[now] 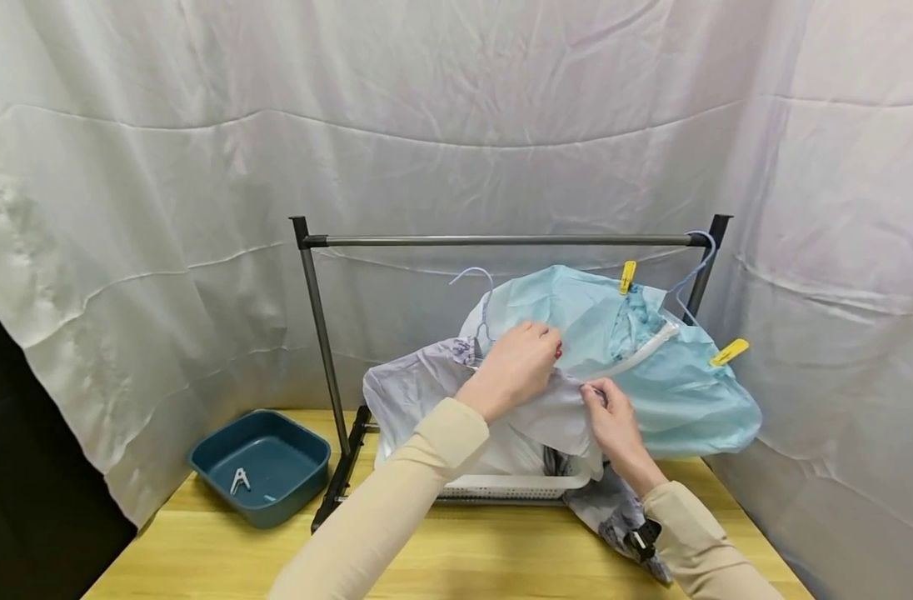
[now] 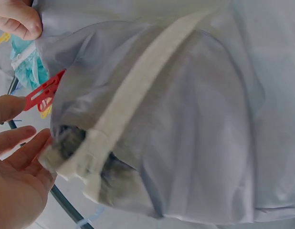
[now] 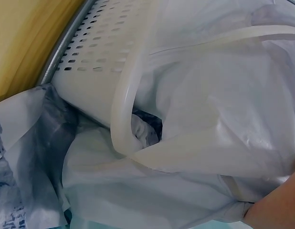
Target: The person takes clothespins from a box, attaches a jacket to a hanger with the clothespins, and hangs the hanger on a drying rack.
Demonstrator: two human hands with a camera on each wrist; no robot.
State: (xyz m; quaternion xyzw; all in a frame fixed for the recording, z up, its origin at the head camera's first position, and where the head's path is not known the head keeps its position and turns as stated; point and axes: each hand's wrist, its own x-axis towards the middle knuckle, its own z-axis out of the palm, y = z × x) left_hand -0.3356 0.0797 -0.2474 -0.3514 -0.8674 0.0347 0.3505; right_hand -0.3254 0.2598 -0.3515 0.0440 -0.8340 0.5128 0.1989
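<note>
A thin grey garment [image 1: 554, 414] hangs at the middle of a metal rack, with a blue hanger hook [image 1: 473, 272] rising behind it. My left hand [image 1: 518, 367] pinches a red clothespin [image 2: 45, 93] at the garment's edge. A pale strip [image 2: 142, 78] runs across the cloth in the left wrist view. To the right, my right hand [image 1: 614, 421] grips the upper edge of the same garment between thumb and fingers. Behind both hands, a light blue garment [image 1: 681, 408] hangs with two yellow clothespins [image 1: 627, 277] on it.
The rack's bar [image 1: 501, 241] spans above the hands. Below the garments stands a white perforated basket [image 1: 501, 483], with floral grey cloth [image 1: 614, 508] spilling over its right side. A teal basin [image 1: 291, 496] on the wooden table [image 1: 224, 558] holds a white clothespin [image 1: 239, 480].
</note>
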